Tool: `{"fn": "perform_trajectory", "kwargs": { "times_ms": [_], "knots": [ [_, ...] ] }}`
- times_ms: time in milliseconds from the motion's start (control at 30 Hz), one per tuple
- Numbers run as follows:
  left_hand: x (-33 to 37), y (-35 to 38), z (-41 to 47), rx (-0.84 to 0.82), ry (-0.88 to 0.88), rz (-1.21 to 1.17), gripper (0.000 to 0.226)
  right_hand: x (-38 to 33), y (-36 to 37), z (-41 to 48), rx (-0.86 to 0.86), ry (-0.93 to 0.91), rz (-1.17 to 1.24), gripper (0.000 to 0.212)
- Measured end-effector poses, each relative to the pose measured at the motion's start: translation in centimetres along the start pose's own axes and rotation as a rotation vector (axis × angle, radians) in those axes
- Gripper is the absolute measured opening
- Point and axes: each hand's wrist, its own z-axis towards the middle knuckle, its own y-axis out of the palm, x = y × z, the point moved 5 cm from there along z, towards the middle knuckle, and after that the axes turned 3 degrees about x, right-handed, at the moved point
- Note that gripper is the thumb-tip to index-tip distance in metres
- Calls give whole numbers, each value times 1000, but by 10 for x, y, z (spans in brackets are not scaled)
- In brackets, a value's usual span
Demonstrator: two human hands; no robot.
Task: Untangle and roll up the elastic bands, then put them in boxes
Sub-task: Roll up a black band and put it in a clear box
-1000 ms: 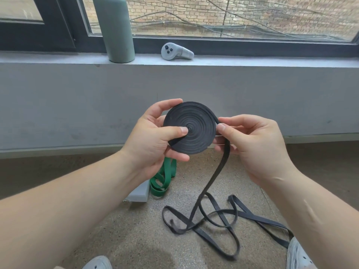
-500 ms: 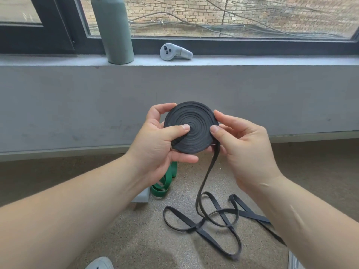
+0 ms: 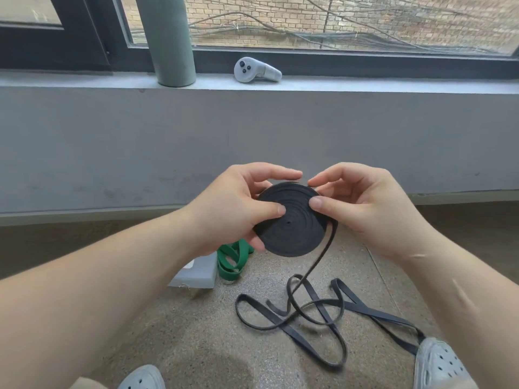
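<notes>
Noted loose tail [image 3: 376,313] looped on floor [image 3: 196,332]. Coil [image 3: 292,234] gripped at edge by left hand [image 3: 233,214], thumb on face; pinched at rim by right hand [image 3: 365,211]. Feed flat, taut, untwisted. Beyond, green band [image 3: 233,259] beside box [image 3: 199,273]

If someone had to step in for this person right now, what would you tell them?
Left hand grips the black coil, thumb on its face. Right hand pinches the coil near its rim. Much of the black band is rolled; its loose tail lies looped on the floor. Left to do: wind in the tail, box the coil, then roll the green band lying unrolled beside the grey box.
</notes>
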Motion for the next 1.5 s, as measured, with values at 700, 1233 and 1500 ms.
{"fn": "perform_trajectory", "kwargs": {
  "times_ms": [700, 1233, 1500],
  "knots": [
    [-2, -4, 1, 296, -45, -545, 39, -3, 2, -2, 390, -103, 72, 23],
    [5, -7, 0, 68, 44, -1, 33, -2, 7, -1, 156, -130, -135, 15],
    [7, -17, 1, 300, 73, -232, 31, -2, -3, 1, 291, -147, -44, 20]
  ]
}}
